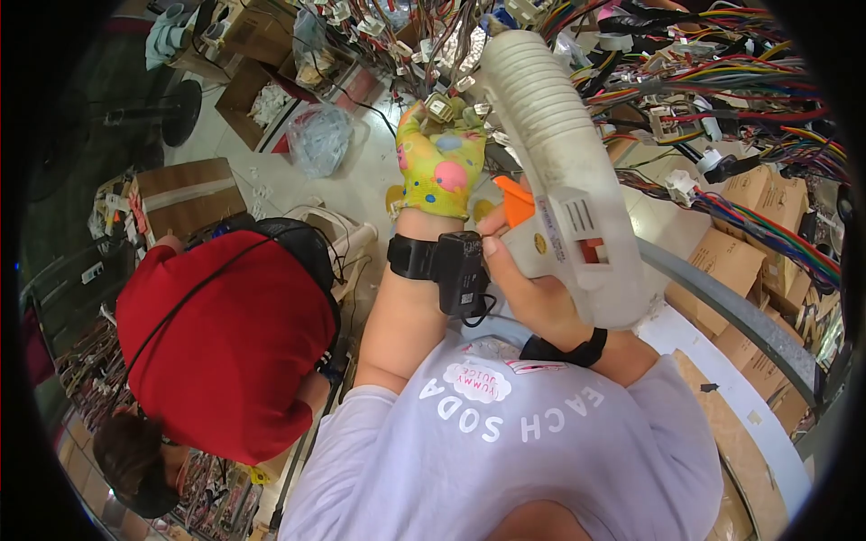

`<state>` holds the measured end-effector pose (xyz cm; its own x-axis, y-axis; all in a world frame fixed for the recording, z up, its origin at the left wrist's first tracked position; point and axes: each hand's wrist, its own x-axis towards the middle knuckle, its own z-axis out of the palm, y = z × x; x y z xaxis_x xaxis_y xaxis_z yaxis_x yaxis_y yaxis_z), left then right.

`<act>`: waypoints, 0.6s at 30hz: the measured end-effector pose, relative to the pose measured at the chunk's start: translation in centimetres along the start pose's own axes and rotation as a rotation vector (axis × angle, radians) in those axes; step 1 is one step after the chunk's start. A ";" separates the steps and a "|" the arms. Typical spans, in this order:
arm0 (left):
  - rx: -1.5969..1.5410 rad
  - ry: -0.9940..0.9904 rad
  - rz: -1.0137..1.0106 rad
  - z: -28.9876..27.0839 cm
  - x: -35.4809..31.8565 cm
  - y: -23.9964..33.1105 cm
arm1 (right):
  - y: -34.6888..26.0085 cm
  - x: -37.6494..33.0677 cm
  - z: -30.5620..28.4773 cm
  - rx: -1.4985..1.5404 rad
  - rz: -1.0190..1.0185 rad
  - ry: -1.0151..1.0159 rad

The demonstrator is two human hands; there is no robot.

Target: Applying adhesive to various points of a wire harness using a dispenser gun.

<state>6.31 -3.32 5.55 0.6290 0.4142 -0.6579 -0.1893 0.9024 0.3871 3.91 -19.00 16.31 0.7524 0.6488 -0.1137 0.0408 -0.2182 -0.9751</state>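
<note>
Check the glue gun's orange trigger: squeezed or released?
Cannot tell. The right hand grips the white glue gun with a fingertip at the orange trigger, but how far the trigger is pressed does not show.

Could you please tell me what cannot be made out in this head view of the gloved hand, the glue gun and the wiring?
- Left hand fingertips: hidden behind the small connector and tangled wires.
- Glue gun nozzle: its tip is lost among the wire harness, so contact cannot be told.
- Right hand palm: covered by the gun's grip; only a finger at the orange trigger shows.
- Cardboard boxes at right: contents unseen, bent by the fisheye rim.
</note>
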 end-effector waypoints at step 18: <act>-0.392 0.066 -0.225 1.1 0.2 1.1 | 0.6 -0.2 0.1 0.085 0.016 -0.070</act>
<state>7.04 -2.34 6.53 0.6398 0.1983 -0.7425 -0.3329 0.9423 -0.0352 3.74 -19.13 15.73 0.7045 0.6958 -0.1398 -0.0294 -0.1682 -0.9853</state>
